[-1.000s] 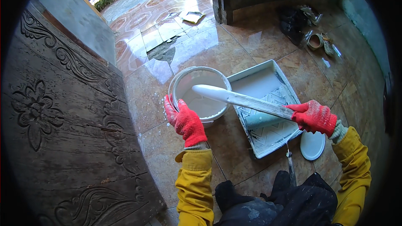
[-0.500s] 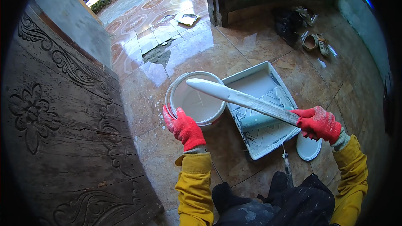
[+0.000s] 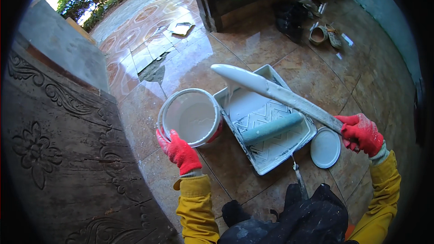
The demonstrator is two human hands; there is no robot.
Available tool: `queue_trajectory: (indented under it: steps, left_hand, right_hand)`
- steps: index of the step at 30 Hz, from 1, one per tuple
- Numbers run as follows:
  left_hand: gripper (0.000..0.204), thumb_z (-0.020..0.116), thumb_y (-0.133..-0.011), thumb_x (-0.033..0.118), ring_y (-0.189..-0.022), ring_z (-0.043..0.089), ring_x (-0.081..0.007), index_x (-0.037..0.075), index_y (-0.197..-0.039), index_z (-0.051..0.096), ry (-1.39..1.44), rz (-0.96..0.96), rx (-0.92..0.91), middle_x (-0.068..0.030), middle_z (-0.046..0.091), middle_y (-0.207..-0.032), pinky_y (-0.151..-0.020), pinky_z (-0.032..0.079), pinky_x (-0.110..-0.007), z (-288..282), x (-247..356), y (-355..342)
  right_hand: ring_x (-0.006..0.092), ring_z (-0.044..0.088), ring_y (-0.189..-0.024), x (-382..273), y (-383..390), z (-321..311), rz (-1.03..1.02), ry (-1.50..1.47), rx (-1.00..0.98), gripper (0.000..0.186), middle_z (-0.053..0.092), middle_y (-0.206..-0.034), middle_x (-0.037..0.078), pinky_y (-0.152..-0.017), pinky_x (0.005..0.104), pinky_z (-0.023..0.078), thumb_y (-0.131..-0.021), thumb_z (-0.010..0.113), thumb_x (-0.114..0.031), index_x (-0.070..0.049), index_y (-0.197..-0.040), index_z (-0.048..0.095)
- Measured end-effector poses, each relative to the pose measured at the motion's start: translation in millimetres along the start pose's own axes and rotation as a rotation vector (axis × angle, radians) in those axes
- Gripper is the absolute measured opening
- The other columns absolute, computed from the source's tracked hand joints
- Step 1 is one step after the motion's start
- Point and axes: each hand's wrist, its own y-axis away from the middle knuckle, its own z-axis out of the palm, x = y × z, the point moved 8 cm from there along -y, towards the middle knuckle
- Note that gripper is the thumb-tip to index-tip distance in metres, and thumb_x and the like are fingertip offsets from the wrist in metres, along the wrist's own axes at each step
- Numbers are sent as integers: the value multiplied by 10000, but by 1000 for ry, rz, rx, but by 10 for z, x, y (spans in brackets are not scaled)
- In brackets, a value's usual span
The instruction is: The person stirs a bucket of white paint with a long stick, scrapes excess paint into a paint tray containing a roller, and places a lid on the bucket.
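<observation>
My left hand (image 3: 180, 152), in a red glove, grips the near left rim of a white bucket (image 3: 177, 106) that holds white paint. In my red-gloved right hand (image 3: 363, 134) is one end of a long wooden stick (image 3: 289, 97), its far part coated white. The stick slants over the paint tray (image 3: 267, 166), and a strand of paint hangs from its coated end. White paint pools in the tray's far end. A teal paint roller (image 3: 272, 129) lies across the ridged near part, its handle (image 3: 300, 181) pointing toward me. Beside the tray is a round white lid (image 3: 326, 147).
A carved dark wooden door (image 3: 68, 153) stands close on my left. Broken floor tiles (image 3: 153, 71) lie beyond the bucket. Shoes (image 3: 319, 35) and a black bag (image 3: 290, 20) sit at the far right, near the wall. A dark wooden post (image 3: 205, 4) rises behind.
The stick has moved from over the bucket to over the tray, and my right hand has shifted right. Paint now trails from its tip. My left hand stays on the bucket.
</observation>
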Motion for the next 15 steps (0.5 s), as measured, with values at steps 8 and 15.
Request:
queue_trajectory:
  steps: [8,15]
  left_hand:
    - [547,485,-928,92,-1210,472,-288,0,-1416,257,-38,-14,-24,-196,419,-1374,-995,397,-375,77,129,117]
    - [551,501,-940,148,-1195,479,-289,2,-1413,260,-56,-14,-30,-197,424,-1363,-986,403,-383,30,77,117]
  right_hand:
    - [72,509,-514,361,-665,-170,-113,253,106,434,597,-646,26,-472,248,435,-853,556,-132,-126,-1286,565]
    - [272,618,-701,121,-667,45,-793,952,353,442,630,-769,115,-637,347,487,-812,591,-62,-168,-1241,583]
